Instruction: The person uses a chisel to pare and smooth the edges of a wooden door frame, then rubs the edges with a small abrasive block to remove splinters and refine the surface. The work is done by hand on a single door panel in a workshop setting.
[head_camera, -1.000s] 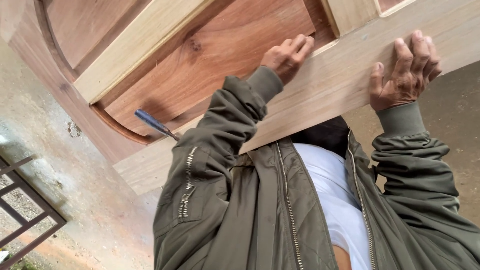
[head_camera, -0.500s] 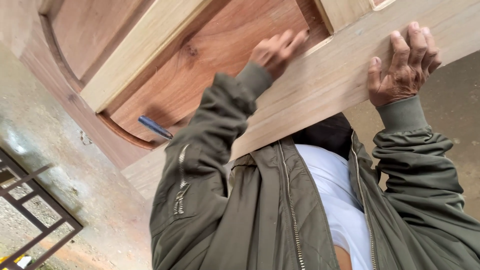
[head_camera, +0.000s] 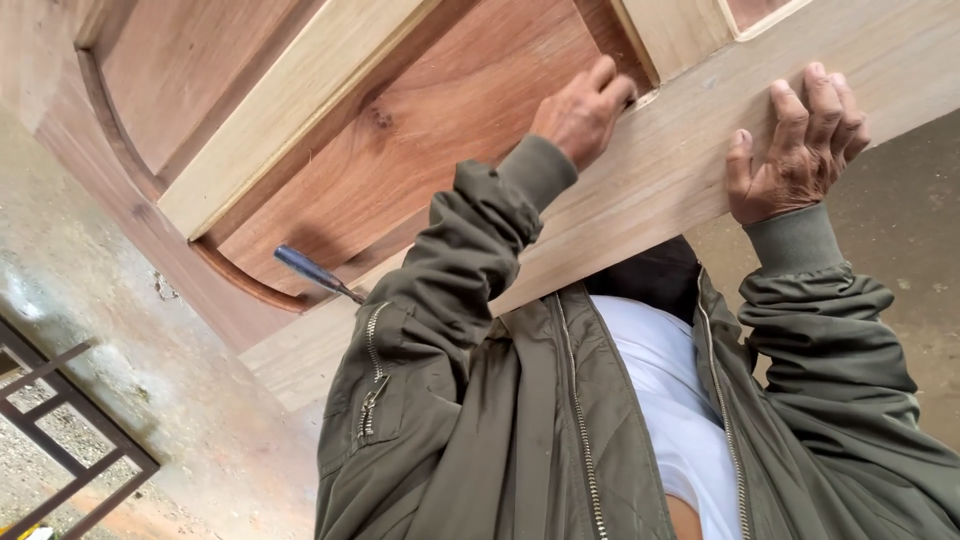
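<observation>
i am seeing a big wooden door (head_camera: 420, 150) filling the upper part of the view, with reddish brown panels and pale frame rails. the pale bottom rail (head_camera: 680, 150) is crossing the picture diagonally, and both hands are resting on it. the left hand (head_camera: 582, 108) is lying at the rail's inner edge, where it is meeting the reddish panel, with fingers bent and close together, pressing on the wood. the right hand (head_camera: 797, 150) is sitting on the rail's outer edge, fingers a little apart and curling over it. both arms are wearing an olive green jacket (head_camera: 480, 420), open over a white shirt (head_camera: 670, 400). a blue-handled chisel (head_camera: 318, 273) is lying on the door near the left elbow, touched by no hand. beneath is a concrete floor (head_camera: 120, 330), and a dark metal grille (head_camera: 60, 440) is showing in the lower left corner.
</observation>
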